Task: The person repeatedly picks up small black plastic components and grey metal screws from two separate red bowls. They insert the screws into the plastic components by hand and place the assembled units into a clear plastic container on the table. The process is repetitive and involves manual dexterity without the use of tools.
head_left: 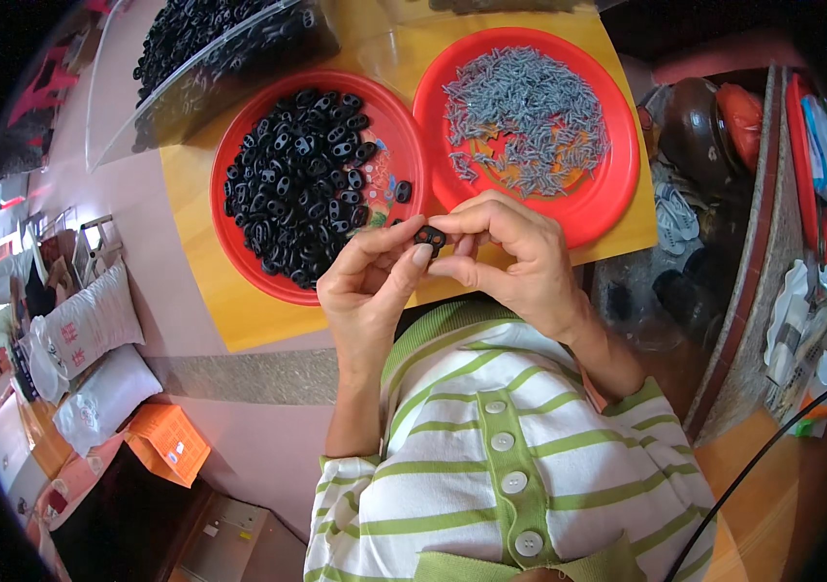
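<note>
Between the thumb and forefinger of my left hand [370,276] is a small black plastic piece with two holes [429,236]. My right hand [520,247] meets it from the other side, its fingers curled in a pinch at the piece's edge; whatever may be between those fingertips is hidden. Just beyond my left hand, a red plate [223,233] holds a heap of similar black two-hole pieces [302,179], one lying apart near its right rim. Beyond my right hand, a second red plate [624,184] bears many small grey screw-like pieces [530,107].
Both plates rest on a yellow board [202,291]. A clear bin [229,73] full of black pieces stands at the far left. On the right are a dark brown jar [695,126] and a stone-topped ledge [748,252]. White sacks [94,325] and an orange crate [169,443] lie at left.
</note>
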Demonstrator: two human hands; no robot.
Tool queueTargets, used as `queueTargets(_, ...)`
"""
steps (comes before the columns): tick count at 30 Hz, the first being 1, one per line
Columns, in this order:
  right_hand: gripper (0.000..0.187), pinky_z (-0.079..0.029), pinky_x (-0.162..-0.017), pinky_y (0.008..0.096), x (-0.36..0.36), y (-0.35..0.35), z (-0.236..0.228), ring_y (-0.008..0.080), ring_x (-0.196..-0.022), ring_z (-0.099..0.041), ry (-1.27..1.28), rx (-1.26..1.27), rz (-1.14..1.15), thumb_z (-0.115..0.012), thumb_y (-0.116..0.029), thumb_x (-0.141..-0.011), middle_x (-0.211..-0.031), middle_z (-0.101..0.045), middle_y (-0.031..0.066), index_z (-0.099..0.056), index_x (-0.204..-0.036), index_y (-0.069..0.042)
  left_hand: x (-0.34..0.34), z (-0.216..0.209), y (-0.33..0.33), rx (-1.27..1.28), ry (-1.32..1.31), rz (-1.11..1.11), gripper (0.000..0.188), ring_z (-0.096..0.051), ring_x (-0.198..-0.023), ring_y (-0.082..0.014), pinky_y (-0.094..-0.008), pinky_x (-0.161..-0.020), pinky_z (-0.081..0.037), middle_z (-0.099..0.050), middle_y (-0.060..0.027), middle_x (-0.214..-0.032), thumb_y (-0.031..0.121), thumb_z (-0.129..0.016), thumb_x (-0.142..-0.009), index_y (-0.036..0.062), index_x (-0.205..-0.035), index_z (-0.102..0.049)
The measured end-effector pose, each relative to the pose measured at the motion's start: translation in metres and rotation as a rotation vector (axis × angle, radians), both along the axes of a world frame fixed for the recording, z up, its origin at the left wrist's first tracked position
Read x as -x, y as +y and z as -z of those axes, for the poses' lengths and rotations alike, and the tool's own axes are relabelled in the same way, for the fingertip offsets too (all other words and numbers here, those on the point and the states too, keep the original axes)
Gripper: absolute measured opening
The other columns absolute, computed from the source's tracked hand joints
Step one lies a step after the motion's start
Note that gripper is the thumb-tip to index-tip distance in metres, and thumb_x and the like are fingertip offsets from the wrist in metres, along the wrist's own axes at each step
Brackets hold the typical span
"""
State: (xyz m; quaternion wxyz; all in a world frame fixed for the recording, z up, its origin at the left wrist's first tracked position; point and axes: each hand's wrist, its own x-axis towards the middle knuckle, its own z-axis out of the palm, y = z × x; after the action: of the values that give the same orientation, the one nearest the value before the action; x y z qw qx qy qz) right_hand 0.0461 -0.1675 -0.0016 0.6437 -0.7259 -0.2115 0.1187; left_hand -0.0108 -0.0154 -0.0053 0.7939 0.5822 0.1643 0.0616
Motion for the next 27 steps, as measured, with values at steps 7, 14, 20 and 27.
queueTargets(7,0.027,-0.048,-0.060,0.0250,-0.001,-0.003,0.004,0.0121,-0.069,-0.059,-0.033,-0.009,-0.028,-0.074,-0.007,-0.074,-0.083,-0.060,0.0049,-0.063,-0.098,-0.001,0.004,0.005,0.002,0.036,-0.074,0.024,0.026,-0.060,-0.078,-0.0091,-0.0179,-0.069,-0.049,-0.061,-0.0059,-0.089,-0.008,-0.067,-0.078,-0.0058,-0.104,-0.063)
queueTargets(14,0.026,-0.048,-0.060,0.0262,0.000,-0.005,0.004,0.0145,-0.071,-0.060,-0.047,-0.009,-0.034,-0.073,-0.008,-0.075,-0.086,-0.061,0.0065,-0.063,-0.097,-0.001,0.000,0.021,0.004,0.088,-0.223,0.079,0.026,-0.059,-0.085,-0.0124,-0.0215,-0.075,-0.049,-0.060,-0.0107,-0.097,-0.008,-0.069,-0.073,-0.0046,-0.098,-0.063)
queueTargets(20,0.024,-0.049,-0.063,0.0277,0.001,-0.005,0.001,0.0163,-0.075,-0.061,-0.048,-0.034,-0.055,-0.072,-0.009,-0.076,-0.086,-0.061,0.0080,-0.061,-0.096,0.000,0.002,0.022,0.002,0.009,-0.312,0.067,0.024,-0.059,-0.087,-0.0150,-0.0240,-0.077,-0.049,-0.060,-0.0120,-0.097,-0.007,-0.070,-0.074,-0.0054,-0.096,-0.062)
queueTargets(27,0.024,-0.049,-0.064,0.0290,0.005,-0.007,-0.005,0.0185,-0.075,-0.062,-0.103,-0.006,-0.116,-0.072,-0.009,-0.076,-0.087,-0.061,0.0094,-0.061,-0.096,0.000,0.010,0.019,-0.001,-0.095,-0.379,0.041,0.022,-0.059,-0.080,-0.0166,-0.0257,-0.070,-0.049,-0.061,-0.0137,-0.092,-0.001,-0.073,-0.074,-0.0044,-0.092,-0.060)
